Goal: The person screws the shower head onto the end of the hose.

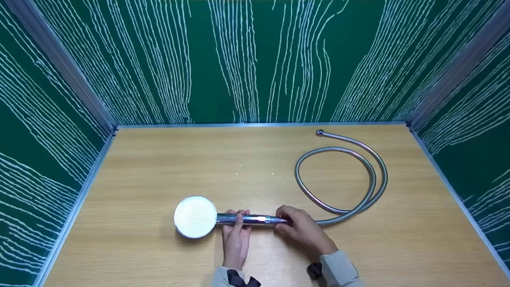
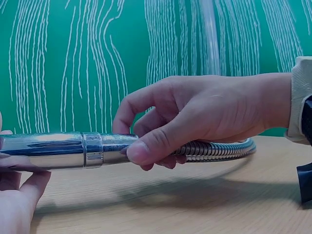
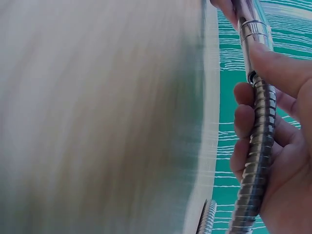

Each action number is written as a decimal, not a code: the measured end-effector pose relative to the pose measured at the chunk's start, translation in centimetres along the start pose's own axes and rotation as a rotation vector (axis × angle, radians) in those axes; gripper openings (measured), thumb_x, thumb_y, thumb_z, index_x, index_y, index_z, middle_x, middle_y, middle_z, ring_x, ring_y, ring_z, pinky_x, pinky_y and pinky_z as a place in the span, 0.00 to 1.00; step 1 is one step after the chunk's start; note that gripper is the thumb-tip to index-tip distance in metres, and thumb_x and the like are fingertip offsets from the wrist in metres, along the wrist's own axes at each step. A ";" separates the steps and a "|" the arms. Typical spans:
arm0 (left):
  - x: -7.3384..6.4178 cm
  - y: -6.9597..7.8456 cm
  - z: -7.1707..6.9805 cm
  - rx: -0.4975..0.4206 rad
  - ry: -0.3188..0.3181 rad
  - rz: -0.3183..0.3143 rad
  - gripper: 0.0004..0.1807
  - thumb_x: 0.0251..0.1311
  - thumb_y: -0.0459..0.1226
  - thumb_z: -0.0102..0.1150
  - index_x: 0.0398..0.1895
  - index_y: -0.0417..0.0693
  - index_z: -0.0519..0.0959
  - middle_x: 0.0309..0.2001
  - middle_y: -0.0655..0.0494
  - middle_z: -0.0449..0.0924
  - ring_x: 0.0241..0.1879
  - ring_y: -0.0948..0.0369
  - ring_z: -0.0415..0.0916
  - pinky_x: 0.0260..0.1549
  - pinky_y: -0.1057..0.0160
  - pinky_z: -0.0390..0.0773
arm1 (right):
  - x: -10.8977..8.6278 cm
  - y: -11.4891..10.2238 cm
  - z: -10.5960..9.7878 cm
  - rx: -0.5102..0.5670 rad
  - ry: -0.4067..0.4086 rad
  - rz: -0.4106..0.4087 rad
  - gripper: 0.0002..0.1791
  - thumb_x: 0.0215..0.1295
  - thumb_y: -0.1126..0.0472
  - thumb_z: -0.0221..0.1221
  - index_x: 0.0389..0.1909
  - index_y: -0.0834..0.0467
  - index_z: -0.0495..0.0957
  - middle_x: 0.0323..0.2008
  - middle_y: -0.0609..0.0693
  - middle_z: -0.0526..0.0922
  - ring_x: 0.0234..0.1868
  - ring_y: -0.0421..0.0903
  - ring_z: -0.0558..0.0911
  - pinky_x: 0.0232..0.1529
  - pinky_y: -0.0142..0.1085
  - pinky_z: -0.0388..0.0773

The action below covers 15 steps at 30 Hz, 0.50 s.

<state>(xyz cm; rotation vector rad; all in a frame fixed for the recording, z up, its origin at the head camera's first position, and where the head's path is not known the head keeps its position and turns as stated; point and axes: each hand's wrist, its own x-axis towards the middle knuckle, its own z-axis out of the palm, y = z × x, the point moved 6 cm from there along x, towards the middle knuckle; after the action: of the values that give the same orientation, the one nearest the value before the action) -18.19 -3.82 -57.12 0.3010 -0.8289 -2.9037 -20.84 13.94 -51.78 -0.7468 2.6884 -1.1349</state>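
Note:
A shower head [image 1: 195,217] with a round white face and a chrome handle [image 1: 251,219] is held just above the wooden table. My left hand [image 1: 236,243] grips the middle of the handle, thumb across its top. At the handle's right end my right hand [image 1: 305,231] pinches the smooth metal connector [image 2: 117,148] of the shower hose [image 1: 338,219]. In the right wrist view the ribbed hose [image 3: 261,141] runs down past the curled fingers. The connector meets the handle end to end; whether their threads are engaged is hidden.
The rest of the hose lies in a loop on the right side of the wooden table [image 1: 139,167], its free end nut [image 1: 320,132] near the back edge. Small pale specks dot the tabletop. Green panels [image 1: 263,59] with white wavy lines enclose the back and sides.

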 end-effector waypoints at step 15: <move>0.0 -0.1 0.0 0.004 0.002 -0.003 0.08 0.67 0.28 0.48 0.40 0.52 0.67 0.39 0.57 0.77 0.48 0.58 0.74 0.55 0.58 0.73 | -0.2 -0.1 0.0 -0.070 0.007 -0.024 0.09 0.64 0.55 0.60 0.41 0.54 0.78 0.38 0.44 0.81 0.39 0.39 0.77 0.42 0.35 0.77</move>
<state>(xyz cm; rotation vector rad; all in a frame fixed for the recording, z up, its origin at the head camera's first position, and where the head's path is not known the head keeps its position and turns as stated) -18.18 -3.72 -57.16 0.3053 -0.8349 -2.9049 -20.60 13.94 -51.72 -0.7895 2.7448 -1.0561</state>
